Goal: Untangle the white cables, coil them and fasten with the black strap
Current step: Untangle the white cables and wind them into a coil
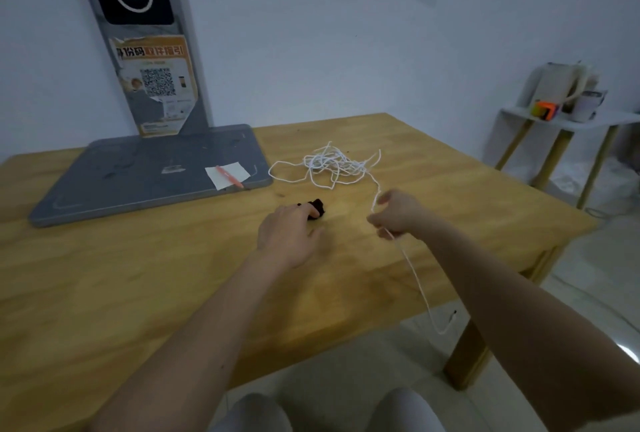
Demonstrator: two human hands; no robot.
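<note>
Head view. The right hand is curled around one strand of the white cables, apparently a freed end being drawn out of the knot. From the fist the strand runs up to the loose tangle lying further back on the worktop, while its other length trails down past the near edge of the worktop towards the floor. Holding one end clear of the heap would let the loops be followed and pulled free one at a time.

The left hand lies palm down with its fingers stretched forward, the fingertips touching the black strap. The strap sits bunched on the wood, between the two hands and well short of the tangle. The hand probably steadies it or keeps it within reach for the fastening step, which looks some way off since no coil exists yet.

To the left a grey stand rests its flat base on the worktop. On that base lie a white paper slip and a pink pen, just beside the nearest cable loop. The base edge could snag a loop dragged leftwards. A small side shelf with clutter stands well apart on the right.
</note>
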